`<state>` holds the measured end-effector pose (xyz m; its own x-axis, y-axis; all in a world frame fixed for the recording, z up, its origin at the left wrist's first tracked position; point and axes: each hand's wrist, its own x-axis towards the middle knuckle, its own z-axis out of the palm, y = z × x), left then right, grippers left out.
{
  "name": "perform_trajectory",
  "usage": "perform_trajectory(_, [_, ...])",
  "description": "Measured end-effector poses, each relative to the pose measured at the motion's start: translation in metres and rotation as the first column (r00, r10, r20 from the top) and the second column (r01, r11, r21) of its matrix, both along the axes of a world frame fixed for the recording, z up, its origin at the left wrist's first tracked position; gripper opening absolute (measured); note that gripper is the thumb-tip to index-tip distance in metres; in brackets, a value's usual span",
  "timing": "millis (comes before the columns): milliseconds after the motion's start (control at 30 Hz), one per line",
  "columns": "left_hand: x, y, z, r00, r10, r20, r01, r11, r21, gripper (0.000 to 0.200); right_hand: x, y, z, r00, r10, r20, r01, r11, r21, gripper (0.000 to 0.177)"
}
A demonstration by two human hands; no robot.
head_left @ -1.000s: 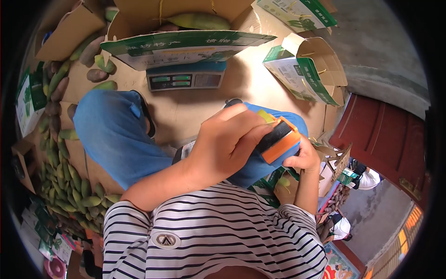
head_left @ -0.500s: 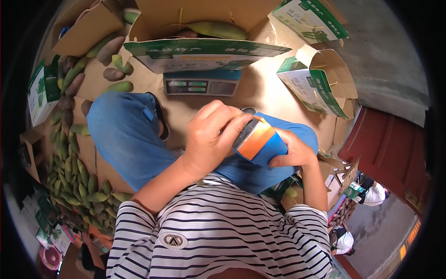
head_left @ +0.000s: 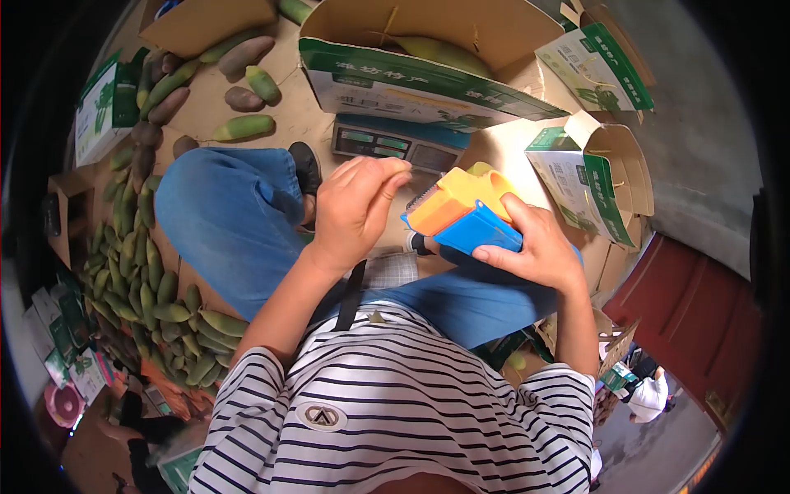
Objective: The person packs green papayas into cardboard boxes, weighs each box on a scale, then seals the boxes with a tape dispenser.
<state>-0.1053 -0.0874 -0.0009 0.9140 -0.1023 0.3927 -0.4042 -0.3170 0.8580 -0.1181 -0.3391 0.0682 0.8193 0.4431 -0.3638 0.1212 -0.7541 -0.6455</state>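
My right hand [head_left: 539,247] is closed round a blue and orange-yellow tape dispenser [head_left: 469,216]. Its serrated edge points left, toward my other hand. My left hand [head_left: 354,206] is raised just left of the dispenser, apart from it, with thumb and fingers pinched together. Whatever may be between those fingertips is too small to make out. Beyond both hands is a digital scale [head_left: 399,150], with an open green-and-white carton [head_left: 420,90] on it. Long green radishes [head_left: 436,54] lie inside this carton.
Smaller open cartons [head_left: 588,169] stand at the right, near a grey wall. Loose green and purplish radishes [head_left: 244,127] lie on the cardboard floor, with a large pile [head_left: 156,280] at the left. Another person's arm [head_left: 123,428] shows at lower left. A red door [head_left: 675,288] is at right.
My left hand has drawn away from the dispenser's serrated edge, leaving a gap. The dispenser has turned in my right hand, showing its yellow upper part. The view has shifted.
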Motion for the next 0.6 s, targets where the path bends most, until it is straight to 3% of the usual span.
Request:
perform_trajectory(167, [0.014,0.036,-0.012,0.939,0.232,-0.253,-0.277,0.947,-0.160,0.007,0.010,0.000,-0.001,0.998,-0.001,0.065,0.008,0.993,-0.120,0.055])
perform_trajectory(333, [0.044,0.039,-0.048,0.965,0.127,-0.229,-0.207,0.907,-0.367,0.010,0.014,-0.016,-0.009,0.985,-0.018,0.172,0.060,0.969,-0.239,0.050])
perform_trajectory(433, [0.061,0.040,-0.067,0.982,0.187,-0.020,-0.188,0.971,-0.151,0.009,0.021,-0.010,-0.014,0.936,0.007,0.353,0.109,0.945,-0.310,0.051])
perform_trajectory(600, [0.083,0.025,-0.092,0.953,0.302,0.007,-0.296,0.938,-0.178,0.007,0.033,0.003,-0.020,0.935,0.015,0.355,0.163,0.871,-0.464,0.050])
